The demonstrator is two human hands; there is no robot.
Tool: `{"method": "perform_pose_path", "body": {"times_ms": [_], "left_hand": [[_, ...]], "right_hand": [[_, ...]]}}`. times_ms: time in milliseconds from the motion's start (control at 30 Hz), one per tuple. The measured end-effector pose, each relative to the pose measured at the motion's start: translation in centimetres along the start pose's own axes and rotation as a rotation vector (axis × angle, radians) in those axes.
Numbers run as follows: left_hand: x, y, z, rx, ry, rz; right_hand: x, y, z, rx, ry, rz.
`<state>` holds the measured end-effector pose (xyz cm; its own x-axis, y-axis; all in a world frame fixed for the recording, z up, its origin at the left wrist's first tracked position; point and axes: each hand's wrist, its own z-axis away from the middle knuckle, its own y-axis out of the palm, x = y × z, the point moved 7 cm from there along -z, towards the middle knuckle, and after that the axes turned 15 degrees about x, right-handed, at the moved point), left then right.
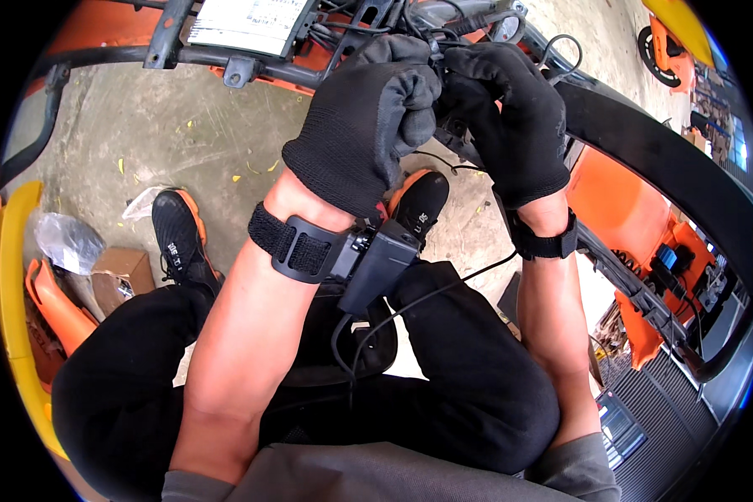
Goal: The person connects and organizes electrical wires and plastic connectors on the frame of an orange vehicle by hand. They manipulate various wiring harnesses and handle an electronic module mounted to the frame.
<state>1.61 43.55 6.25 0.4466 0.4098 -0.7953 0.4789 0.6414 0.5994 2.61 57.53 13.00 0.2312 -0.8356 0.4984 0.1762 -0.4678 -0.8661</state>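
Both my hands wear black work gloves and are raised close together at the frame of an orange and black vehicle. My left hand is closed, fingers curled in and thumb side up. Beside it my right hand is closed too, its fingertips pinched toward the left hand. What they grip is hidden by the gloves. Thin black cables run around the fingers, and one makes a loop to the right of my right hand. The dark metal frame passes behind and beyond both hands.
A white label sheet lies on the frame at top left. A black curved body panel and orange parts stand at right. A cardboard box, plastic bag and yellow piece are at left. A cable spans between my wrists.
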Motion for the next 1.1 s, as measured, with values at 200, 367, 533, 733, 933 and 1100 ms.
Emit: {"method": "perform_pose_path", "body": {"times_ms": [200, 367, 533, 733, 933, 1100], "left_hand": [[-0.6, -0.1, 0.3, 0.099, 0.086, -0.261], [0.0, 0.1, -0.1, 0.056, 0.039, 0.061], [0.8, -0.7, -0.5, 0.064, 0.001, 0.161], [0.7, -1.0, -0.6, 0.054, -0.142, 0.067], [1.3, -0.8, -0.6, 0.06, -0.114, 0.016], [1.0, -1.0, -0.6, 0.101, -0.045, -0.082]], "right_hand": [[0.7, 0.2, -0.1, -0.016, 0.005, 0.087], [1.3, 0.0, 0.0, -0.048, -0.044, 0.139], [1.3, -0.1, -0.1, -0.066, -0.091, 0.159], [0.5, 0.0, -0.3, -0.015, 0.034, 0.056], [0.7, 0.0, -0.6, 0.051, 0.035, -0.04], [0.7, 0.1, -0.7, 0.089, 0.025, -0.041]]}}
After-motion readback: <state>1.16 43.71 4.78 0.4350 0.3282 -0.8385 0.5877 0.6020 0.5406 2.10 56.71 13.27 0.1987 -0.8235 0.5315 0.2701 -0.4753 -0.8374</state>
